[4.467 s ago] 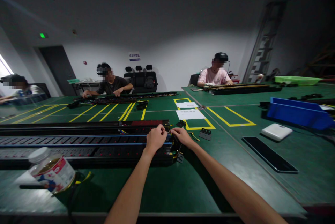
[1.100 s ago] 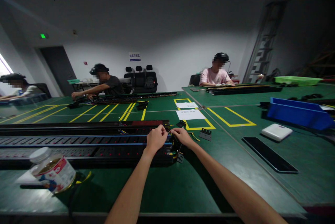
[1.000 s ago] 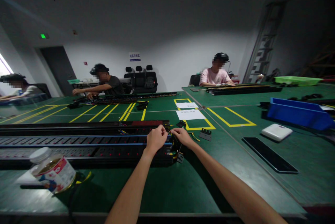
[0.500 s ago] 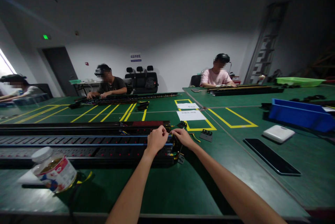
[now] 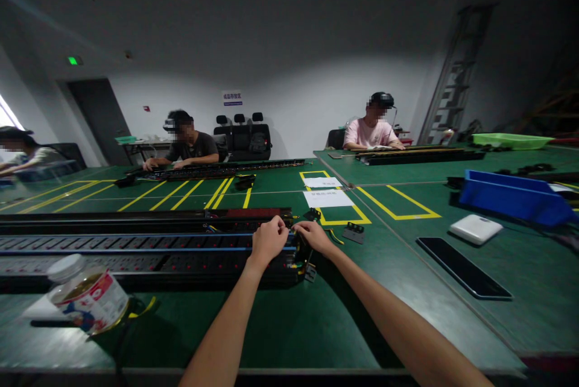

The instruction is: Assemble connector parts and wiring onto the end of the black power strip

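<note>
Long black power strips (image 5: 190, 265) with rows of sockets and blue edging lie side by side across the bench. Over their right end, my left hand (image 5: 268, 239) is closed, fingertips bent in a pinch. My right hand (image 5: 315, 237) faces it, thumb and fingers pressed together close to the left fingertips. Whatever is pinched there is too small and dark to make out. Wires with yellow and green colouring (image 5: 297, 267) show at the strip's end, below my hands. A small grey bracket-like piece (image 5: 310, 272) sits beside that end, and a dark end piece (image 5: 353, 232) lies farther right.
A clear jar with a white lid (image 5: 90, 296) stands at front left. To the right are a dark phone-like slab (image 5: 462, 267), a white box (image 5: 476, 229) and a blue bin (image 5: 513, 199). Paper sheets (image 5: 328, 199) lie ahead. Several people work across the green bench (image 5: 289, 333).
The view has shifted slightly. Both hands remain at the strips' right end in almost the same closed pose.
</note>
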`<move>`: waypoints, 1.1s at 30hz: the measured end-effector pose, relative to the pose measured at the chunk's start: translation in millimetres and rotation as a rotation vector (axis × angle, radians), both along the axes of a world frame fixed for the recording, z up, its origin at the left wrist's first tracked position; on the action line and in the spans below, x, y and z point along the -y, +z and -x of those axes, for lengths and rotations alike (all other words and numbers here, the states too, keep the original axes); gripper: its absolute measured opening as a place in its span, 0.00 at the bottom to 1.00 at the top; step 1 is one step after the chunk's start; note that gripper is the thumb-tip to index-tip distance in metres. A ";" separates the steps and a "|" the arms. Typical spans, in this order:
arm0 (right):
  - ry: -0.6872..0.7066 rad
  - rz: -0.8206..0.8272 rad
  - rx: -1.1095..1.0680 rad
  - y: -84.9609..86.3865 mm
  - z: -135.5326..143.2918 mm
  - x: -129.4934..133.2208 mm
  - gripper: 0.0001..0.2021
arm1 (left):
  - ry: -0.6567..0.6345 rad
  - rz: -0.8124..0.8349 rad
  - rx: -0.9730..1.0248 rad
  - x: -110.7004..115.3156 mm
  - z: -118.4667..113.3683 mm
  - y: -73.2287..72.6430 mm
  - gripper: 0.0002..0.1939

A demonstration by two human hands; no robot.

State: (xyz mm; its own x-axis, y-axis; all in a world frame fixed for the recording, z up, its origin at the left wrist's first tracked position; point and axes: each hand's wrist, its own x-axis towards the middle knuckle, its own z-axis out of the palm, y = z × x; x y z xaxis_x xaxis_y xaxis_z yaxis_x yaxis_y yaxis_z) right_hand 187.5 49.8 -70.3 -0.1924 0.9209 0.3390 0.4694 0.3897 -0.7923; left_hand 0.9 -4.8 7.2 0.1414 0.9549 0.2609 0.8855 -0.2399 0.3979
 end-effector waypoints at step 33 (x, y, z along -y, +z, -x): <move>0.010 -0.010 -0.020 -3.5 -1.7 -2.7 0.16 | 0.011 -0.022 0.013 -3.2 0.2 -3.5 0.06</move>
